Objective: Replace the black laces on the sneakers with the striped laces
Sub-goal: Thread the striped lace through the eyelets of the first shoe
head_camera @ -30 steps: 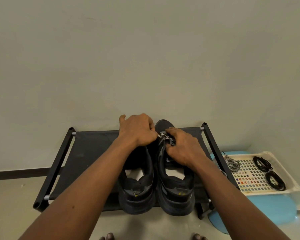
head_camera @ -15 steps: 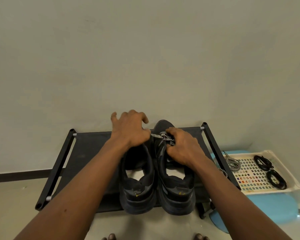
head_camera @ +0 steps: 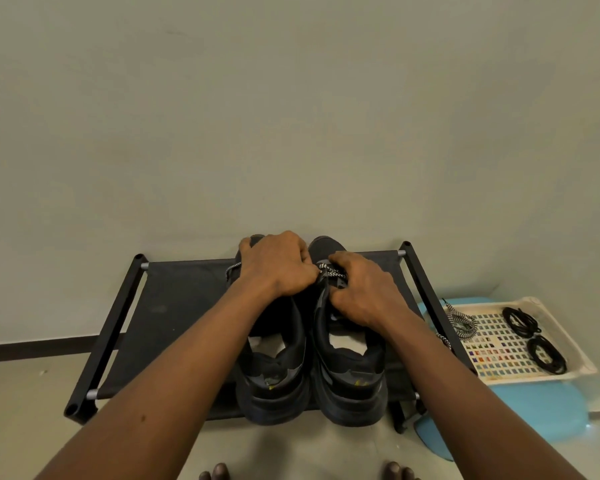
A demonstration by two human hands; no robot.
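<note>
Striped lace [head_camera: 331, 271] crosses the toe-end eyelets of the right sneaker [head_camera: 352, 362] on the black rack [head_camera: 181, 306]. Left hand [head_camera: 278, 263] pinches one end, seemingly drawing it taut, while right hand [head_camera: 362, 292] curls round the lace at the eyelets to steady it.

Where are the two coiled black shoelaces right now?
Head view, far right: both coiled black shoelaces lie in the cream perforated plastic tray, right of the loose black-and-white striped lace. The tray rests on a light blue plastic stool.

The left grip [head_camera: 278, 265] and right grip [head_camera: 364, 292] both pinch the striped lace [head_camera: 331, 270] over the right sneaker [head_camera: 350, 386]
</note>
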